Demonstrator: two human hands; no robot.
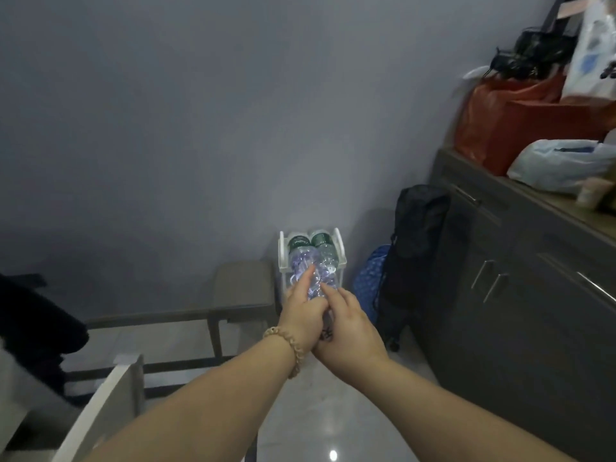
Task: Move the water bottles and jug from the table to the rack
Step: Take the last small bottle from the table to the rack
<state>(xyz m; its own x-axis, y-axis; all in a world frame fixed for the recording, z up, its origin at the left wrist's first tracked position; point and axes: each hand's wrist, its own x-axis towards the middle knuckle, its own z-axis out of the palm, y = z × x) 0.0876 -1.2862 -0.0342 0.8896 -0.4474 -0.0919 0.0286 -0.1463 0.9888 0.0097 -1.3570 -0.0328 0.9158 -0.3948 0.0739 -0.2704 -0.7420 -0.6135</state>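
Observation:
A small white rack [340, 251] stands on the floor against the grey wall. Two clear water bottles with green labels [297, 243] [322, 241] lie in it side by side, bases toward me. Both hands meet just in front of the rack. My left hand [301, 308], with a bead bracelet on the wrist, grips the left bottle's clear body [301, 261], index finger stretched along it. My right hand [350, 325] holds the right bottle [328, 261] from the side. The lower part of the rack is hidden behind my hands.
A low brown chair or stool [243, 288] stands left of the rack. A black backpack [416, 241] and a blue bag [370, 281] sit to its right, beside a dark cabinet [520, 295] topped with bags. A table edge [103, 408] is at lower left.

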